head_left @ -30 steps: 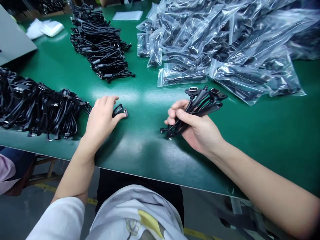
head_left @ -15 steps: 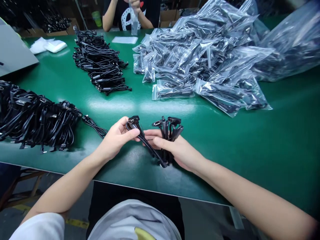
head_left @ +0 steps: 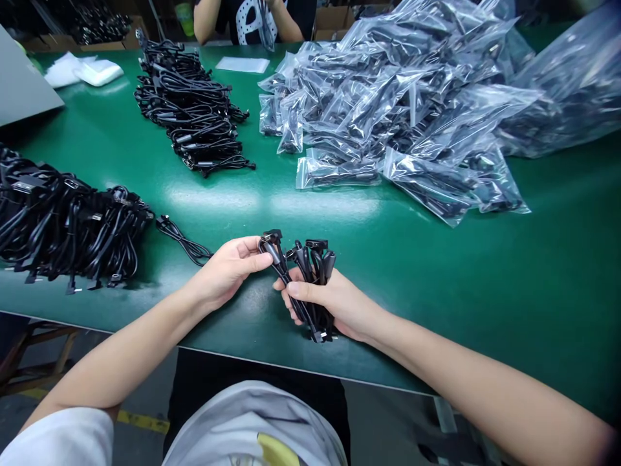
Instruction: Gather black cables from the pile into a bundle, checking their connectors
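Between thumb and fingers, my left hand (head_left: 236,266) pinches the upper end of a folded black cable (head_left: 274,254), just below its connector. That cable slants down to the right, against the bundle in my other hand. My right hand (head_left: 334,299) is wrapped round a bunch of several black cables (head_left: 315,259), their connectors sticking up above the thumb and their lower ends showing below the fingers. The right thumb lies across the slanting cable too. A single coiled cable (head_left: 184,241) lies on the table just left of my left hand.
A heap of black cables (head_left: 72,226) lies at the left, another stack (head_left: 194,110) further back. Clear plastic bags of cables (head_left: 388,110) pile up at the back right. Flat bags (head_left: 242,65) lie on the green table (head_left: 436,291). Across it, a person's arms (head_left: 286,26) hold a bag.
My left hand has moved slightly right, bringing its cable against the bunch. My right thumb now presses over that cable, and the bunch has shifted a little left and down.
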A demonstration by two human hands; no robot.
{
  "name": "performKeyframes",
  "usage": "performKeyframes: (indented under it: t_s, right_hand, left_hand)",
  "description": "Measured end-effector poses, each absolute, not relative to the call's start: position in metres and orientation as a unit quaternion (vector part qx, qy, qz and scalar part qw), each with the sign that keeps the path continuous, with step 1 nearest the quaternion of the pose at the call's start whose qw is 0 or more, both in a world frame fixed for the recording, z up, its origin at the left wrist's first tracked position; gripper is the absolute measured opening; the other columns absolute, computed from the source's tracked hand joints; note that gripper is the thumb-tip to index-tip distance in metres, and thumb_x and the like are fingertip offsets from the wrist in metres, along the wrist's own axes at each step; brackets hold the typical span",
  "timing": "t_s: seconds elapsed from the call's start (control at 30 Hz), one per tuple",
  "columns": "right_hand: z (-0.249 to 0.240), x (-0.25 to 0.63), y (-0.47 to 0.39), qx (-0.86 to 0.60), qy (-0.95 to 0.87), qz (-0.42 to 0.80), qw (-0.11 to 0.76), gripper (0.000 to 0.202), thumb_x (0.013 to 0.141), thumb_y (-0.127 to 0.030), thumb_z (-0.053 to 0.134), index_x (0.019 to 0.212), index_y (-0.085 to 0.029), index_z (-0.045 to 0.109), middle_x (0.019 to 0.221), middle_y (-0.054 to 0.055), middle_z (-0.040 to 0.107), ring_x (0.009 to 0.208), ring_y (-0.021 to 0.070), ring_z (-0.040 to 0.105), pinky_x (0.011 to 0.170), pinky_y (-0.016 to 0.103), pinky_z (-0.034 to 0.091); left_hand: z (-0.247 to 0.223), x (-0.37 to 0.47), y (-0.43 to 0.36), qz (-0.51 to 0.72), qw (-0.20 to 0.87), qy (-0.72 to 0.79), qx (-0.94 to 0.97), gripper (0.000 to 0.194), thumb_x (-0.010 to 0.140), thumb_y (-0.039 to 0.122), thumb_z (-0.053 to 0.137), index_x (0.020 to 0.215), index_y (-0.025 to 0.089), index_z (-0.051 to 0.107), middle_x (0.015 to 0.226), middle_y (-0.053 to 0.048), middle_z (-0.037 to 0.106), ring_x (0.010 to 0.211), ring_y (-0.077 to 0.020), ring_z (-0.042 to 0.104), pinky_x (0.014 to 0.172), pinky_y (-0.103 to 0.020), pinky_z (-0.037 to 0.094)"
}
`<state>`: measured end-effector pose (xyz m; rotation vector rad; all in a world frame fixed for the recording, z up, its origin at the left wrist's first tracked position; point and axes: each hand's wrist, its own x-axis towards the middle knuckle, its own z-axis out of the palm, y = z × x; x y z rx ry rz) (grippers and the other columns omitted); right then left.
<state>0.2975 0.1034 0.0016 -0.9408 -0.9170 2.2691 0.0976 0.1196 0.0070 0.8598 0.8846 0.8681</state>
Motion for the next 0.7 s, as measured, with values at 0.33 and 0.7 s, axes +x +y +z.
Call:
performKeyframes:
  t_s: [0.33,0.7]
  right_hand:
    - [-0.002,0.297,0.103,-0.335,-0.331,0.846,0.25,0.031,0.072,-0.034,0.085,0.086,-0.012,0.068,0.066,0.0,0.066,0.055,0.0112,0.061,0.051,0.023,0.052]
    - [-0.001,0.302,0.102,-0.322,-0.316,0.867,0.21,0.025,0.078,-0.033,0.078,0.089,-0.011,0.071,0.062,-0.001,0.062,0.047,0.008,0.056,0.042,0.016,0.045]
  left_hand:
    - [0.002,0.097,0.12,0.384,0.735,0.378,0.411,0.02,0.084,0.034,0.075,0.09,0.015,0.073,0.085,-0.004,0.074,0.08,-0.0157,0.064,0.084,-0.029,0.047]
    - [0.01,0.081,0.122,0.406,0.456,0.456,0.647,0.036,0.088,0.029,0.069,0.123,0.022,0.063,0.116,-0.005,0.067,0.103,-0.0162,0.063,0.091,-0.029,0.05]
